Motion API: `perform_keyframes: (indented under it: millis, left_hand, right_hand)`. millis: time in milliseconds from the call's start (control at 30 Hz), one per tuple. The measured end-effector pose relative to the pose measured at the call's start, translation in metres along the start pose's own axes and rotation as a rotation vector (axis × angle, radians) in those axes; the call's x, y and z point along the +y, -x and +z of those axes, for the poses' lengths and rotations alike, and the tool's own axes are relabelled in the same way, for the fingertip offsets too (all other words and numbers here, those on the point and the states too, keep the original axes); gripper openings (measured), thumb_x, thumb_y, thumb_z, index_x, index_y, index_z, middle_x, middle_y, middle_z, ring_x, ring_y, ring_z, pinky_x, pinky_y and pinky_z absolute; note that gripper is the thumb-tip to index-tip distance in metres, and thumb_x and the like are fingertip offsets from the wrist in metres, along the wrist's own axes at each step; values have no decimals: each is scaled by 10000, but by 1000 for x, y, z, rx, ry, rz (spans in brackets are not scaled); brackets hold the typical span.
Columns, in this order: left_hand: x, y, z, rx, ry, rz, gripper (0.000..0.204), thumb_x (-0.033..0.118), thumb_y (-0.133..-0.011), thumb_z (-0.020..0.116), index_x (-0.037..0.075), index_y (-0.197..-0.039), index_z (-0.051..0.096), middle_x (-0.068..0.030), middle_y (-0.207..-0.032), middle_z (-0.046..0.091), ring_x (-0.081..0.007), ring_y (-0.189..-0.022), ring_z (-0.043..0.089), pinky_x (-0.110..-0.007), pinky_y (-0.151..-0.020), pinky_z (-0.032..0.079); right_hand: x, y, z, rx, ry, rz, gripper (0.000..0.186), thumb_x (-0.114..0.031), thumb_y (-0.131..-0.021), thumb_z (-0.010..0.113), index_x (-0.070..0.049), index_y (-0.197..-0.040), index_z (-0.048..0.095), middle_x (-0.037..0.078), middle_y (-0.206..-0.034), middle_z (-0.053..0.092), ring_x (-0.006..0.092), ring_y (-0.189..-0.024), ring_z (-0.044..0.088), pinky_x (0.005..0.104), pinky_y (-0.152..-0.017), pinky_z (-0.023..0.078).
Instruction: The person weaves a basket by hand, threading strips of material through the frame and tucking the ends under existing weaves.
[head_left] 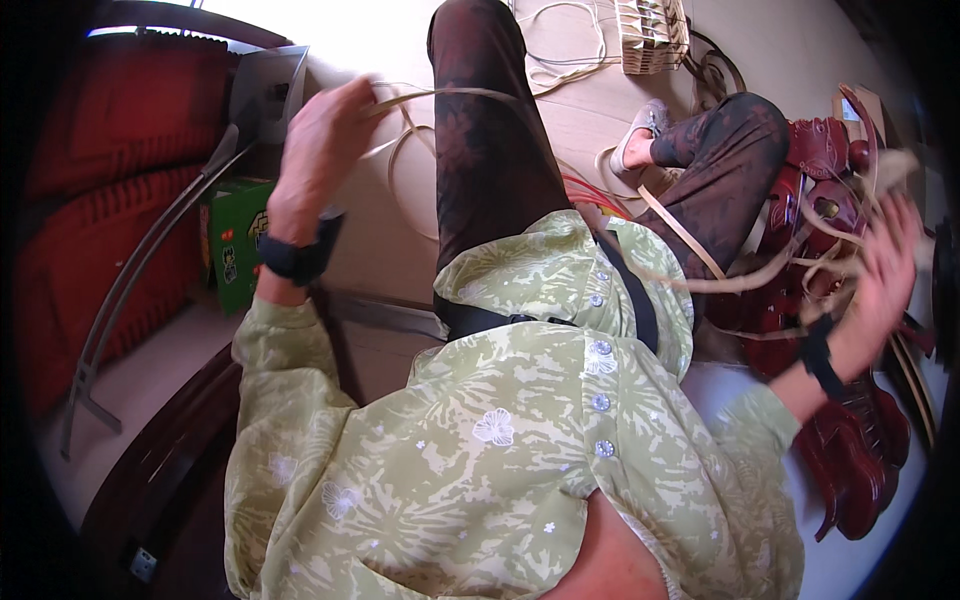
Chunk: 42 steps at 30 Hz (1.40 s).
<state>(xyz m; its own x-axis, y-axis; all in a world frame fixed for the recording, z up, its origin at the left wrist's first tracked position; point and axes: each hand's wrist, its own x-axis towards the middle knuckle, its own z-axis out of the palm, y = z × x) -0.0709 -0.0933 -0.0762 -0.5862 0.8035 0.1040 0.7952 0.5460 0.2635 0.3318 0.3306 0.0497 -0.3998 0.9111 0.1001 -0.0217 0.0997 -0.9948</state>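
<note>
Your left hand (325, 140), at far left, pinches a flat, ribbon-like tan strip (450, 92) that curves over your dark, mottled trousers (490, 160). At right, tangled pale strips (740, 284) trail about your blurred right hand (885, 255); its grip cannot be told. Farther off, a ridged, woven basket (652, 40) looks at least partly formed; the loose, curling lengths appear unwoven.

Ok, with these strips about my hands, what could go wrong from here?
The strips by your right hand cross and loop over one another, so they might tangle. Some hang close to the carved wood and could snag on it. Loose loops on the floor near your shoe might catch your foot if you shift it.
</note>
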Motion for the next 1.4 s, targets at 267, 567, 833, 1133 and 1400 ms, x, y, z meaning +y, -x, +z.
perform_keyframes:
  millis: [267, 567, 833, 1133, 1400]
  left_hand:
    - [147, -64, -70, -27, 271, 283, 155, 147, -816, 640, 11, -853, 576, -190, -697, 598, -344, -638, 628, -430, -533, 457]
    - [-51, 16, -11, -43, 267, -234, 201, 167, -876, 708, -2, -843, 604, -103, -665, 607, -134, -577, 510, -310, -551, 435]
    - [117, -79, -29, 23, 112, 282, 171, 222, -901, 665, 65, -879, 602, -141, -673, 625, -358, -646, 624, -422, -568, 478]
    - [88, -58, -41, -91, 301, 20, 192, 154, -858, 703, 2, -875, 587, -138, -605, 537, -297, -533, 529, -363, -533, 439]
    - [54, -38, -23, -92, 31, 8, 181, 203, -887, 666, 43, -860, 585, -169, -669, 617, -356, -669, 635, -434, -601, 480]
  right_hand:
    - [24, 92, 224, -1032, 147, 558, 236, -264, -948, 624, -57, -1062, 612, -83, -653, 470, 6, -488, 324, 179, -421, 257]
    - [-12, -33, -279, -60, -470, -3, 209, -70, -974, 476, -35, -770, 444, -13, -606, 246, 77, -481, 254, 214, -477, 272]
    - [4, 90, 101, -210, 468, -45, 582, -170, -822, 555, -42, -1385, 485, 97, -1239, 602, 120, -928, 608, 208, -733, 472]
    - [43, 25, -36, -191, -777, 370, 358, -101, -901, 577, 36, -1228, 529, 28, -804, 500, 55, -535, 395, 187, -464, 346]
    - [-1, 8, -131, 218, -269, 63, 239, -183, -1018, 478, 15, -1117, 568, -46, -621, 378, 39, -431, 276, 174, -405, 281]
